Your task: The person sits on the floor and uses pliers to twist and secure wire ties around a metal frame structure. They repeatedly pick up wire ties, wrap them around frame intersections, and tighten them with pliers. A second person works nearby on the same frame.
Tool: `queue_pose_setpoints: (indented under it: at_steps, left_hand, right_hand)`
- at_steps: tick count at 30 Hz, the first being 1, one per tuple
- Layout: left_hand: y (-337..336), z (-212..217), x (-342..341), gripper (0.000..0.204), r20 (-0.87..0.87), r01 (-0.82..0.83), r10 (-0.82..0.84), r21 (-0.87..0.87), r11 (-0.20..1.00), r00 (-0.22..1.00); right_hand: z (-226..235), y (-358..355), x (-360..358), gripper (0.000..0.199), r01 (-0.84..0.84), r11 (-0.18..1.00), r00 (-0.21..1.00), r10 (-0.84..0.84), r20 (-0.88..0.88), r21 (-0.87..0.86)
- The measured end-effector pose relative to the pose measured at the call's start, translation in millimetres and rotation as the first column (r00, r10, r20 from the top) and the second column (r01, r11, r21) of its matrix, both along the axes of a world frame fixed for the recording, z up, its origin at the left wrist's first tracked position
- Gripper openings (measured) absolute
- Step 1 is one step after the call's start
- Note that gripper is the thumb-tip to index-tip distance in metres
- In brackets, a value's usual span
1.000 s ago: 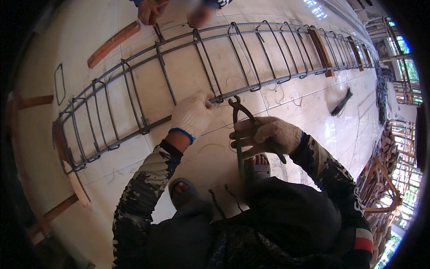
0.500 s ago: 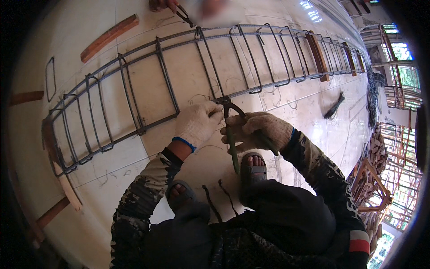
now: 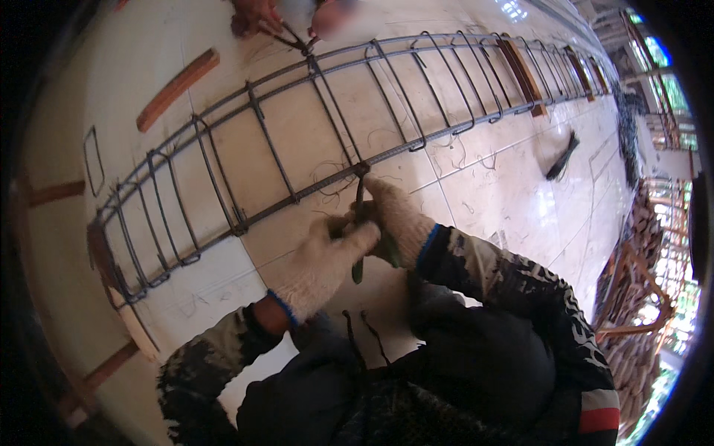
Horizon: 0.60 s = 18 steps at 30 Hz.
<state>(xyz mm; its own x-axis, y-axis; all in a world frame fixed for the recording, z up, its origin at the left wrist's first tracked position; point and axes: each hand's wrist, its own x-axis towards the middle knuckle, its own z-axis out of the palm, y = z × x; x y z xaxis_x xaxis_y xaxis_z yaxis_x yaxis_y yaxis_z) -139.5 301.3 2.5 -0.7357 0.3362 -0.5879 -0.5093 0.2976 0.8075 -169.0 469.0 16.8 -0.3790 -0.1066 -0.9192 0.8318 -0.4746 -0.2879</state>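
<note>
My right hand (image 3: 401,219), in a knitted cream glove, is closed around green-handled pincers (image 3: 358,271). The pincers stand upright, with their jaws at a crossing of a bar and a stirrup on the near side of the rebar cage (image 3: 327,181). My left hand (image 3: 316,267), gloved alike, is close against the pincers' handles and my right fingers. Its thumb reaches across a handle, while its other fingers are blurred and partly hidden, so their grip cannot be made out.
Across the cage, another person's hand (image 3: 256,15) works pincers (image 3: 296,41) on the far bar. Wooden blocks (image 3: 522,78) sit under the cage. A loose wood piece (image 3: 177,89), a wire stirrup (image 3: 94,160) and a bundle of tie wire (image 3: 563,157) lie on the tiled floor.
My right hand has swung in toward the cage, and the pincers' spread handles have come together. My left hand has drawn back from the bar to the handles. The other person's pincers now reach the far bar.
</note>
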Motion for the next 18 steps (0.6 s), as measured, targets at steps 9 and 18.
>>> queue_pose_setpoints:
  at_steps: [9, 18]
  left_hand:
    - [43.4, 88.9, -54.6, 0.046, 0.725, 0.582, -0.301, -0.167, 0.796, 0.619]
    - [41.1, 73.1, -30.6, 0.019, 0.966, -0.510, -0.113, 0.220, 0.831, 0.233]
  right_hand:
    - [-48.8, -15.3, 14.2, 0.035, 0.002, 1.000, 0.985, -0.003, -0.172, -0.007]
    - [-64.2, 12.7, 19.2, 0.030, 0.131, 0.459, 0.905, -0.417, -0.083, -0.879]
